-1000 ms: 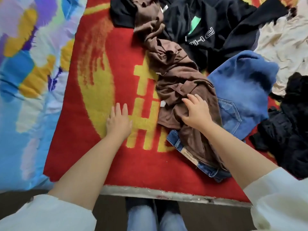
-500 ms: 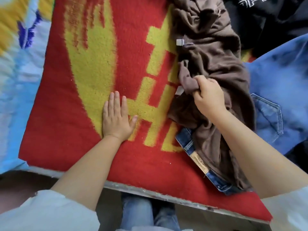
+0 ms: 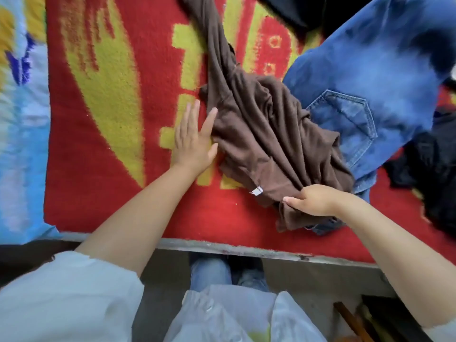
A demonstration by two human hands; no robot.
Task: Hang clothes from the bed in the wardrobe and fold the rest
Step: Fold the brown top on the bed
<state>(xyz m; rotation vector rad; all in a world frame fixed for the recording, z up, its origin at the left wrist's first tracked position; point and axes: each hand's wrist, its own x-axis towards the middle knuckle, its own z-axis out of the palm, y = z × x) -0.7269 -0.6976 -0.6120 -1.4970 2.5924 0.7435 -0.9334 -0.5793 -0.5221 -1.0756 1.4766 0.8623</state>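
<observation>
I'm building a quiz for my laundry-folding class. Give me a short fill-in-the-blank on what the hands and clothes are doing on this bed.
1. The right hand grips the near edge of the ____ garment.
2. The left hand lies with straight fingers on the red and ____ blanket, beside that garment.
3. The brown garment lies partly over blue ____ jeans, whose back pocket shows.

Missing words: brown; yellow; denim
</observation>
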